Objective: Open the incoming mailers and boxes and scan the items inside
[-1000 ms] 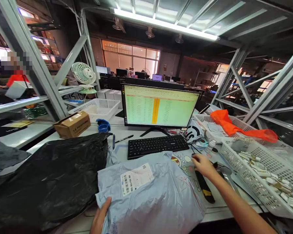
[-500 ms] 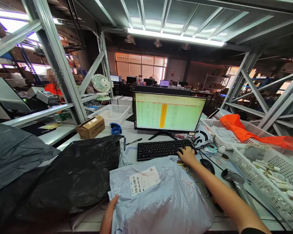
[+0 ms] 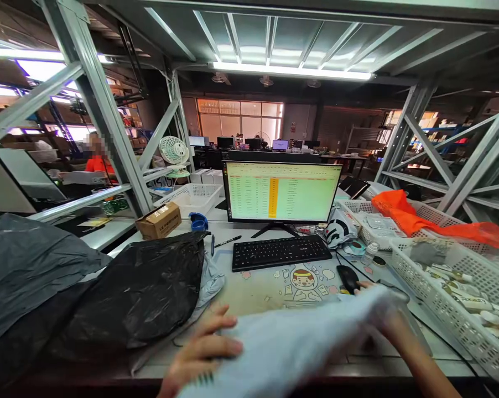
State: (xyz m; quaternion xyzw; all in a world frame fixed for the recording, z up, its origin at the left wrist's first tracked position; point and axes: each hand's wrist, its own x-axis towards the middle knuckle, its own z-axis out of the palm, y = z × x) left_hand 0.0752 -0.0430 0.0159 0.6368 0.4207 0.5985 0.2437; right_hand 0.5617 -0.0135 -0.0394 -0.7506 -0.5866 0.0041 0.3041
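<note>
A pale grey-blue mailing bag parcel (image 3: pixel 291 342) is lifted and tilted above the front of the desk, smeared by motion. My left hand (image 3: pixel 208 345) is at its left end, fingers somewhat apart and bent against the bag, near a bit of barcode. At the far right end, my right hand (image 3: pixel 390 323) grips the bag's edge; the plastic covers part of it, and its fingertips show close to the black mouse (image 3: pixel 348 278). Behind the parcel lie a black keyboard (image 3: pixel 280 252) and a desk mat (image 3: pixel 253 287) with a cartoon figure, before a monitor (image 3: pixel 249 193) showing a table.
Black plastic bags (image 3: pixel 150 293) cover the left side. A brown carton (image 3: pixel 159 220), a blue tape dispenser (image 3: pixel 198 222) and pens stand behind them. On the right are white baskets (image 3: pixel 424 287), orange netting (image 3: pixel 415 213) and a grey scanner (image 3: pixel 399 293). A person in orange is at far left.
My right hand has left the keyboard and taken the parcel's right edge. The parcel has come up and tilted, uncovering the desk mat. My left hand's fingers now show more.
</note>
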